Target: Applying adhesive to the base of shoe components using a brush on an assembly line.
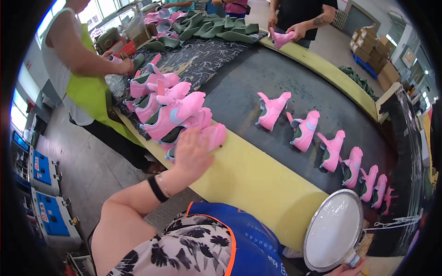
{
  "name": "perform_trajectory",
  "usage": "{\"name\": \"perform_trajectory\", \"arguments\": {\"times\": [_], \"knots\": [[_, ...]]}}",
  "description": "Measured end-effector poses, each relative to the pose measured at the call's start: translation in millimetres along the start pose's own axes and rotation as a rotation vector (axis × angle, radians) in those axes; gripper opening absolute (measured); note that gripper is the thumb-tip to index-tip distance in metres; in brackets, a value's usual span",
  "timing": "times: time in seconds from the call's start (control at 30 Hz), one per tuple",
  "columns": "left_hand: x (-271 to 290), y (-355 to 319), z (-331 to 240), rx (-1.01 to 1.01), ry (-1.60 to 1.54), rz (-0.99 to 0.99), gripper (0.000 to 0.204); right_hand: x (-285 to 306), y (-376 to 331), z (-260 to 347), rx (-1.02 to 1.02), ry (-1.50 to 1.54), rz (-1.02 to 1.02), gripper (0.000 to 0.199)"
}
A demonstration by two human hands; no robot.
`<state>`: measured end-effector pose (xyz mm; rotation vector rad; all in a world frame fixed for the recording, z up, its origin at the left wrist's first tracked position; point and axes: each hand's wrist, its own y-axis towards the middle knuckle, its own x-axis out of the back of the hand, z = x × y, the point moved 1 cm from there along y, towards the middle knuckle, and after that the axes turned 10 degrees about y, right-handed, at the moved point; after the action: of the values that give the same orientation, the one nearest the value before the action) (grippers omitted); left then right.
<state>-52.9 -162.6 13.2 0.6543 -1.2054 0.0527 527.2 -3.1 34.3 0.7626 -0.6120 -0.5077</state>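
A bare left hand (193,154) lies against a heap of bright-pink shoe uppers (184,108) at the near edge of the yellow-bordered black worktop (258,179).
The overlapping uppers show pale-blue stripes and trim, dark green insides and tongues sticking up; the left hand's fingers reach over the nearest one, though whether they grip it cannot be told. By the near edge's right end, the bare right hand (347,270) is beside a round, metal-rimmed white pan (334,232), its fingers too cropped to judge.
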Motion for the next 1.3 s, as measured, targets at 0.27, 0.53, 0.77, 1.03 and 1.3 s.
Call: {"name": "perform_trajectory", "arguments": {"times": [0.27,0.53,0.77,1.03,1.3], "knots": [[-23,-14,20,0.280,-0.001,0.218,0.083,4,-10,13,-0.204,0.382,-0.032,0.061],[-20,-17,-48,0.020,-0.260,0.235,0.075,13,-21,21,0.002,0.113,0.087,0.065],[-42,18,-20,0.073,-0.564,0.490,0.087,14,-34,9,-0.169,0.181,-0.040,0.068],[-60,14,-4,0.070,-0.501,0.521,0.111,-5,-21,72,-0.326,0.060,0.067,0.066],[-73,20,-13,0.183,-0.638,0.753,0.111,-6,-29,78,-0.270,0.061,0.129,0.072]]}}
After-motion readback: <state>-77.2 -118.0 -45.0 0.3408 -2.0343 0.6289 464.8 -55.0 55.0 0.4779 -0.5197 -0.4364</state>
